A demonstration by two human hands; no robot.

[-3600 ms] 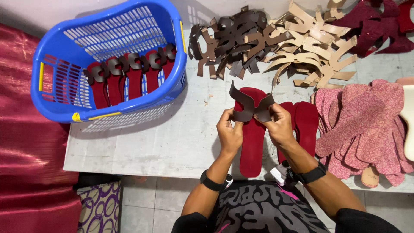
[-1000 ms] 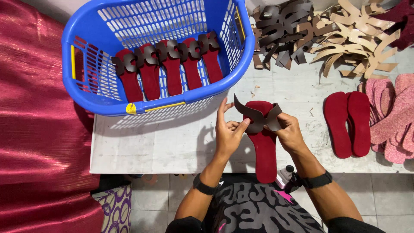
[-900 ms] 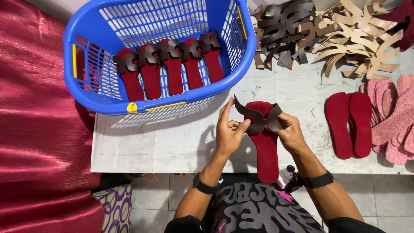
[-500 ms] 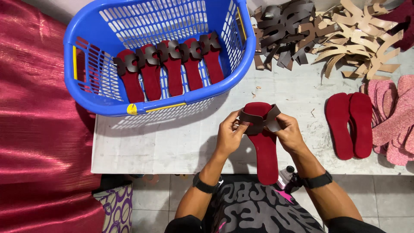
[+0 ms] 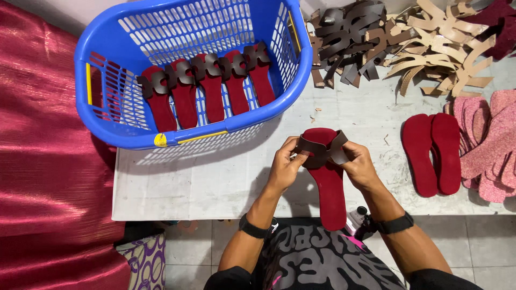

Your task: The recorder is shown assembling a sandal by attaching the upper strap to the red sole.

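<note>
Head View: Two-Hand Hold of Strap on Red Sole

Head view shows the left hand (image 5: 283, 165) and the right hand (image 5: 359, 166) meeting over the front end of a red sole (image 5: 329, 182); the sole lies lengthwise toward the person, its toe on the white tabletop (image 5: 215, 182) and its heel projecting past the near edge, which leaves both sides of the toe open to the fingers.

A dark brown strap (image 5: 321, 150) crosses the toe of the sole; each hand takes one end, so the strap is held flat and centred across the width. The left grip is pressed together, thumb and fingers pinching the left end of the strap against the sole edge; the right grip pinches the right end likewise, though its fingertips appear partly tucked under the strap and the exact contact is hard to confirm.

A blue basket (image 5: 107, 107) stands on the far left of the tabletop, within reach of the left hand; five strapped red soles (image 5: 209, 91) lean in a row inside it, heels toward the near wall, straps uppermost. A heap of dark brown straps (image 5: 349, 37) and a heap of tan straps (image 5: 446, 37) lie at the far edge; a bare pair of red soles (image 5: 432, 153) lies flat to the right, just beside a pile of pink soles (image 5: 492, 142).
</note>
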